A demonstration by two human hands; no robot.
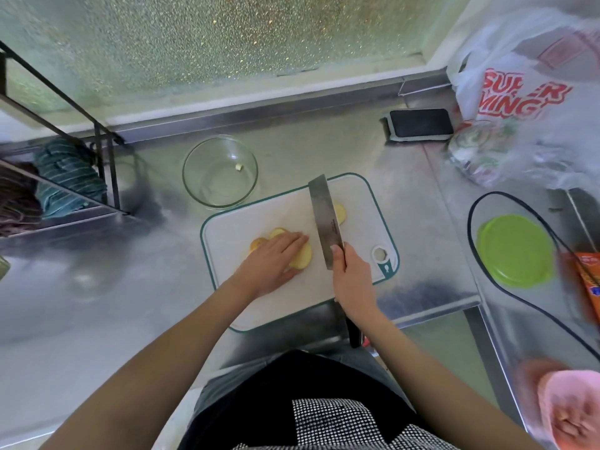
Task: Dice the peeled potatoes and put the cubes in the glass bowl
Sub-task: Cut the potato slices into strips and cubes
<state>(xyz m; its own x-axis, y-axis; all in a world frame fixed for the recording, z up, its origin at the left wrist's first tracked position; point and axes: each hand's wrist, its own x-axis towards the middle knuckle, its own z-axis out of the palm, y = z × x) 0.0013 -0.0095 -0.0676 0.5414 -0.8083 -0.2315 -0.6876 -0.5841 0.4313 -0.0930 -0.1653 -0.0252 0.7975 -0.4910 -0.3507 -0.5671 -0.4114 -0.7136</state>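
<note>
Yellow potato slices [303, 256] lie on a white cutting board [246, 222] with a teal rim. My left hand [276, 258] rests flat on them with straight fingers. My right hand [352, 276] grips the handle of a cleaver [323, 219], whose blade stands on edge on the board just right of the left hand. One more potato slice [340, 213] shows to the right of the blade. The glass bowl [220, 172] stands beyond the board's left corner and holds a single small potato piece [239, 167].
A dish rack [65, 151] with striped cloths fills the left. A phone [420, 123] and a plastic shopping bag [519, 92] sit at the back right. A green lid [514, 251], a black cable [519, 280] and an orange packet [589, 280] lie to the right.
</note>
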